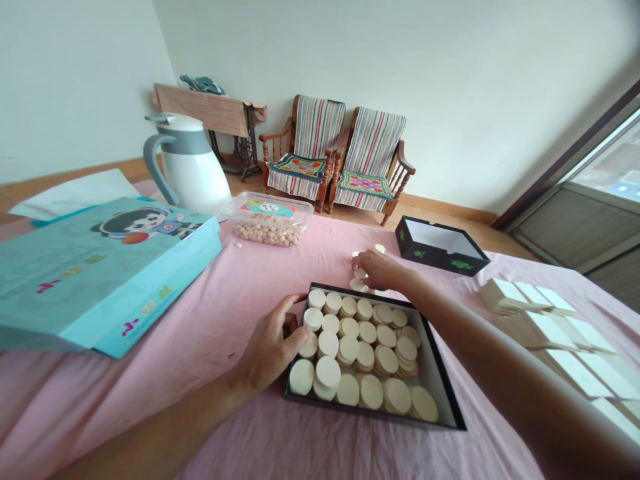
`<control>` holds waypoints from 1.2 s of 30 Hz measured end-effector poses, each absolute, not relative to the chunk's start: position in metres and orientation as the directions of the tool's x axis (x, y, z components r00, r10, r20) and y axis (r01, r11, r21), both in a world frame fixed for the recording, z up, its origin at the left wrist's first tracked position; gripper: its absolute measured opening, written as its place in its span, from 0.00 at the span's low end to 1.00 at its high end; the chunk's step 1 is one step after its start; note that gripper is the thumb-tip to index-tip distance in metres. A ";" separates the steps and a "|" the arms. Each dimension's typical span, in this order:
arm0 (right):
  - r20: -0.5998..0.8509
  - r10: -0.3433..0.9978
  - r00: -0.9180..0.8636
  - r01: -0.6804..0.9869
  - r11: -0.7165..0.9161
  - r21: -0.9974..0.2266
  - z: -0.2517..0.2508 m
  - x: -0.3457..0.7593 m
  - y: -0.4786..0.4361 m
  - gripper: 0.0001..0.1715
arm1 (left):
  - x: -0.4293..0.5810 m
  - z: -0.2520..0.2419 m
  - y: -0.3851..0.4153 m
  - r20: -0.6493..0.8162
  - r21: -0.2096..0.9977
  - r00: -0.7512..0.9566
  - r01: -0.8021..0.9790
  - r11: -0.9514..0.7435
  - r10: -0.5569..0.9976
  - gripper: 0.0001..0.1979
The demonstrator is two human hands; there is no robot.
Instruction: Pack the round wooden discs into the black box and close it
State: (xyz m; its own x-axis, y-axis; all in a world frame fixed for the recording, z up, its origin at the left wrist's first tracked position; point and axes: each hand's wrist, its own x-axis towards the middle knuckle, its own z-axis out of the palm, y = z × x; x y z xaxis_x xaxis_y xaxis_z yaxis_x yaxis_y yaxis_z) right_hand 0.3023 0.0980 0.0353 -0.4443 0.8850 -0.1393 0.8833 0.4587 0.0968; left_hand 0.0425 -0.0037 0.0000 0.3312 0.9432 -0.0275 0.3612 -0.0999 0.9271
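The left hand [273,340] is at the left wall of a shallow black-edged box [433,373], with the thumb laid over the rim, close to the discs inside. Its fingers are curled on the outer side; how firmly they press, I cannot tell.

The box stands on a pink tablecloth [200,353] and contains many cream-coloured round discs [349,347], arranged in stacked rows. Some stacks at the right lean a little, and bare floor of the box shows beside them.

The right arm passes over the far right corner of the box. The right hand [377,268] is beyond the far rim, bent down among several loose discs [358,285] that lie on the cloth. Its fingers are close together, a narrow grip — but whether a disc is between them, I cannot tell.

Farther to the right is a black tray with green print [440,259], and nearer, stacks of thin rectangular pieces [575,373]. On the left side lies a turquoise carton [75,247] with a cartoon figure; behind it stands a white and grey jug [200,173], and beside the jug — a clear plastic container [303,210] of small beige pieces.
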 end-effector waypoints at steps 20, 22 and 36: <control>0.264 0.943 -0.204 0.968 0.235 -0.091 0.064 0.327 -0.042 0.11 | 0.044 0.002 -0.005 0.004 0.926 0.326 0.356 -0.126 0.945 0.26; 0.290 0.939 -0.186 0.974 0.214 -0.069 0.060 0.326 -0.043 0.11 | 0.045 0.003 -0.005 0.003 0.925 0.327 0.358 -0.127 0.945 0.26; 0.307 0.924 -0.229 0.968 0.251 -0.031 0.049 0.328 -0.050 0.17 | 0.044 0.003 -0.004 -0.003 0.924 0.326 0.363 -0.122 0.945 0.26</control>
